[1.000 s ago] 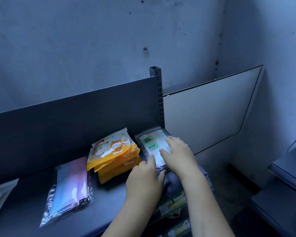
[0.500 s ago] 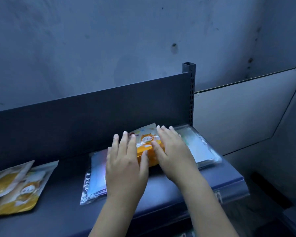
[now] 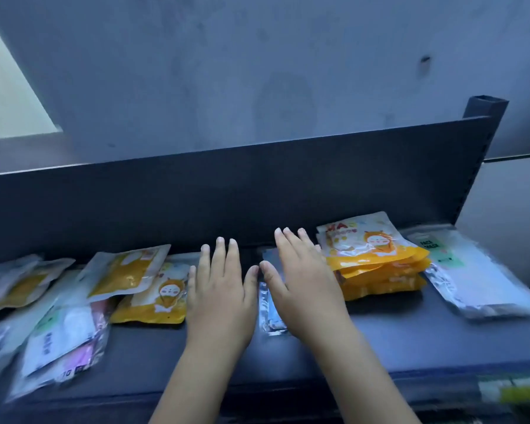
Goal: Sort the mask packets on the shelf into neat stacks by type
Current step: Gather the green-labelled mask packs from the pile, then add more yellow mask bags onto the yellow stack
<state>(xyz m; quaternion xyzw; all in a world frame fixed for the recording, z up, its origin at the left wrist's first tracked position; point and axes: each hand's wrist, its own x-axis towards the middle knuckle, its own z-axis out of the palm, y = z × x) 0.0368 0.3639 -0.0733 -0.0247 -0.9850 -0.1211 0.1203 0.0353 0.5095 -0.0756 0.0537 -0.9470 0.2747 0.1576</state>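
Both hands lie flat and spread over the middle of the dark shelf [image 3: 410,335]. My left hand [image 3: 219,292] holds nothing. My right hand [image 3: 303,286] rests on a clear packet of pastel masks [image 3: 270,316], mostly hidden under it. Right of that hand stands a neat stack of orange cartoon packets [image 3: 377,264]. At the far right lies a stack of clear "FACE MASK" packets [image 3: 478,280]. Left of my hands, loose orange packets [image 3: 153,298] and clear packets [image 3: 62,338] lie jumbled and overlapping.
A dark back panel [image 3: 257,191] runs behind the shelf, ending in a slotted upright post [image 3: 484,117] at the right. Price labels [image 3: 514,390] sit on the shelf's front edge at the lower right. A grey wall rises behind.
The view has swung left, showing the unsorted packets. Both hands have shifted left off the orange stack; the right hand now lies on the pastel packet.
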